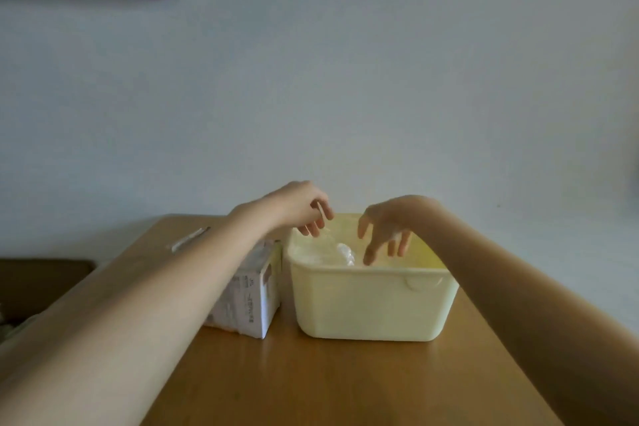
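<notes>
Pale yellow tub (370, 304) sits on the desk (311, 384) beside a white carton (252, 301); right hand (387, 228) hovers released above its clear plastic liner (342, 252), left hand (301, 207) curls at the liner's edge, grasping or not I cannot tell

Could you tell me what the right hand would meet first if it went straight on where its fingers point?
The right hand points down into the pale yellow bin, so it would probably meet the crumpled clear plastic inside first; depth is hard to judge.
</notes>
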Demonstrator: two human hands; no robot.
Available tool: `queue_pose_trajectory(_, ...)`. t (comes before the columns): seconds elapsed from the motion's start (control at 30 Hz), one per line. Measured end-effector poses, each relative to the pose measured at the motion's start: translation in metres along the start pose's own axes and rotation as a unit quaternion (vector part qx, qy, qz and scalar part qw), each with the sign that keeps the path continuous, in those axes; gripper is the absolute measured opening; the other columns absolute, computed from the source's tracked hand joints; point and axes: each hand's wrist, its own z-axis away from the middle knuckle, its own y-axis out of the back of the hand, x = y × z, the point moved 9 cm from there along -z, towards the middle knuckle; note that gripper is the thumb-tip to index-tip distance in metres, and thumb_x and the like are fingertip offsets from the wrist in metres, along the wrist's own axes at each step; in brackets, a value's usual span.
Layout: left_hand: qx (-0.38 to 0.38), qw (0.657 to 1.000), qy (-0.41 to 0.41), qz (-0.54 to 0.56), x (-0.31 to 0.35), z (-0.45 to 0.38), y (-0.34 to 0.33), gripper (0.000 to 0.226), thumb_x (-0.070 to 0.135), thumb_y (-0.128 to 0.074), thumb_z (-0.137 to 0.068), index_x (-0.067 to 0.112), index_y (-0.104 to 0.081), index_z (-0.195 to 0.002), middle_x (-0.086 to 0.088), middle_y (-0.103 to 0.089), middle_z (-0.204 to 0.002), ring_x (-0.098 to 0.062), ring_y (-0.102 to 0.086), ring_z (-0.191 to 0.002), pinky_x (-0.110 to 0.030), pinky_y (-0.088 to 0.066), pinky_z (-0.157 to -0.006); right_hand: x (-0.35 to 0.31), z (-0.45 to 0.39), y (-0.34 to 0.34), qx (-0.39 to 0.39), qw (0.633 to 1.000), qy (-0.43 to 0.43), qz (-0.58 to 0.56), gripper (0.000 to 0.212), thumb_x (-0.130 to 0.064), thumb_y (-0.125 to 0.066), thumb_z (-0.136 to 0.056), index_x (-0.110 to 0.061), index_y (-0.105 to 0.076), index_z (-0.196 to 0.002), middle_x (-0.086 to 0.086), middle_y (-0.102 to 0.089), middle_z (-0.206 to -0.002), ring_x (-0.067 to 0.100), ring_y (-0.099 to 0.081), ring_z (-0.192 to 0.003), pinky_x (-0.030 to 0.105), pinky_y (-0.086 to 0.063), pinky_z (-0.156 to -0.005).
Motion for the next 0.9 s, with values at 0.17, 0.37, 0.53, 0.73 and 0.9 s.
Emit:
queue_pose_trajectory(0.17,0.04,0.999,0.016,0.009,-0.046,0.044,0.044,0.029,-0.002,-0.046,-0.088,0.018,-0.067,-0.086,0.007,-0.066,-0.082,-0.008,-0.062,-0.078,-0.021,-0.048,-0.075,-0.098,0.024,0.038,0.15,0.968,0.178,-0.091,0.028,-0.015,-0.062,-0.087,0.003,-0.064,-0.109,0.018,-0.07,-0.102,0.028,-0.069,-0.091,0.035,-0.057,-0.081)
queue_pose_trajectory(0.37,-0.017,0.997,0.064,0.044,-0.095,0.081,0.044,0.022,0.001,-0.056,-0.087,0.02,-0.065,-0.095,0.009,-0.065,-0.098,-0.01,-0.058,-0.101,-0.022,-0.044,-0.091,-0.156,0.008,0.006,0.139,0.974,0.181,0.005,0.04,-0.041,-0.069,-0.081,-0.002,-0.066,-0.088,0.008,-0.066,-0.084,0.02,-0.061,-0.072,0.025,-0.049,-0.069)
queue_pose_trajectory(0.53,-0.016,0.997,0.05,0.063,-0.101,0.084,0.043,0.028,0.004,-0.062,-0.087,0.01,-0.062,-0.115,0.001,-0.065,-0.105,-0.01,-0.059,-0.102,-0.012,-0.044,-0.082,-0.166,0.008,0.011,0.22,0.955,0.199,0.027,0.03,-0.025,-0.069,-0.082,-0.002,-0.071,-0.102,0.011,-0.069,-0.104,0.02,-0.061,-0.088,0.026,-0.047,-0.073)
queue_pose_trajectory(0.73,0.043,0.994,0.061,0.076,-0.104,0.08,0.046,0.006,0.02,-0.062,-0.088,0.02,-0.069,-0.089,0.006,-0.062,-0.087,-0.01,-0.052,-0.074,-0.018,-0.041,-0.066,-0.174,0.028,0.029,0.255,0.935,0.236,-0.065,0.017,-0.012,-0.059,-0.088,-0.002,-0.071,-0.095,0.004,-0.062,-0.068,0.018,-0.059,-0.068,0.023,-0.049,-0.066)
queue_pose_trajectory(0.9,0.044,0.993,0.072,0.081,-0.113,0.084,0.048,0.005,0.021,-0.063,-0.089,0.02,-0.067,-0.086,0.001,-0.062,-0.075,-0.011,-0.058,-0.068,-0.023,-0.049,-0.071,-0.177,0.033,0.038,0.303,0.906,0.261,-0.138,0.026,-0.007,-0.044,-0.094,0.009,-0.062,-0.084,0.022,-0.066,-0.084,0.028,-0.057,-0.073,0.034,-0.049,-0.074)
